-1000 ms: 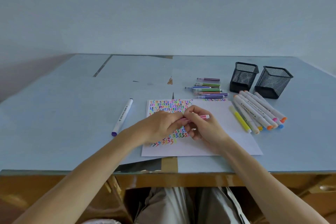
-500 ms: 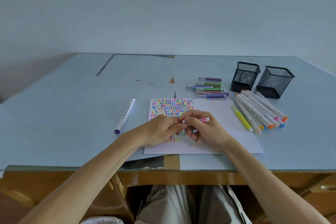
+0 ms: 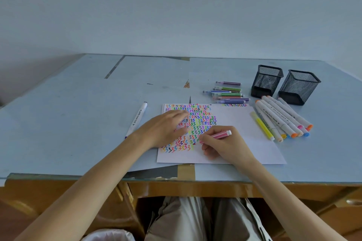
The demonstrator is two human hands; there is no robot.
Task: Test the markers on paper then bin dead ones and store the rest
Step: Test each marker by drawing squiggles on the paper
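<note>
My right hand [image 3: 225, 146] pinches the light, stiff pink marker [image 3: 216, 135] low on its smooth barrel, tip at the scribbled paper [image 3: 235, 121], while my left hand [image 3: 164, 127] lies flat, fingers relaxed, steadying the sheet.

Blue table [image 3: 58, 123] w/ wood front edge (tape patches), pale wall [image 3: 176, 6].

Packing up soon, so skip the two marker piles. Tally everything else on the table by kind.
Paper: 1
Black mesh cups: 2
Markers: 2, pink marker in right hand, white marker left of the sheet
Total: 5
</note>
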